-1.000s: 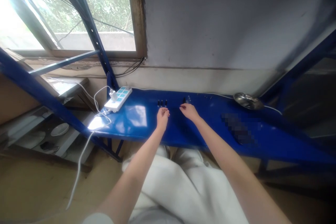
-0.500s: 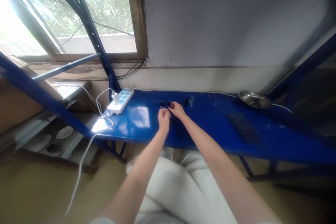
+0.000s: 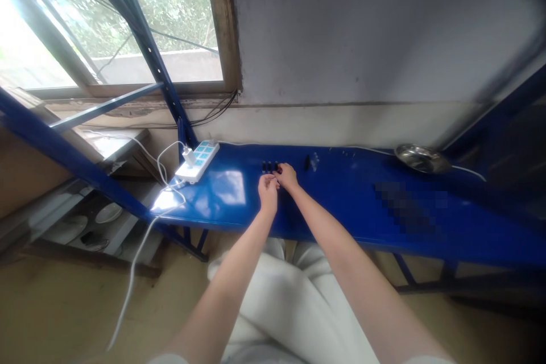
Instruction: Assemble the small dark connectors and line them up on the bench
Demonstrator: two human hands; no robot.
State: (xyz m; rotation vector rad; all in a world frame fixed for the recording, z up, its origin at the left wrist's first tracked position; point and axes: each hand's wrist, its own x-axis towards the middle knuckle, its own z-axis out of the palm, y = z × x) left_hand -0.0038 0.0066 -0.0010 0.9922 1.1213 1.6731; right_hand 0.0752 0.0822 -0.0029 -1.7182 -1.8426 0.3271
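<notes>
Near the middle of the blue table [image 3: 230, 210], my left hand [image 3: 268, 189] has its fingers drawn together in a pinch. What it holds, if anything, is too small to make out. Close on its right, my right hand [image 3: 287, 177] has its fingertips bent together beside the rightmost of three small black pieces [image 3: 269, 166] standing in a row. Whether those fingers grip that piece or something else is hidden. Further right lie another black piece [image 3: 307, 162] and a little cluster of clear bits [image 3: 314, 162].
On the left, a white power strip [image 3: 198, 162] carries a plugged-in adapter, its cable hanging off the table edge. Tiny bits [image 3: 347, 153] lie near the wall. A shiny metal dish [image 3: 422, 159] stands at the right, behind a blurred-out dark object [image 3: 405, 210].
The view has shifted slightly, so the table's things appear a little further right. Both hands keep nearly the same closed pose beside the black pieces.
</notes>
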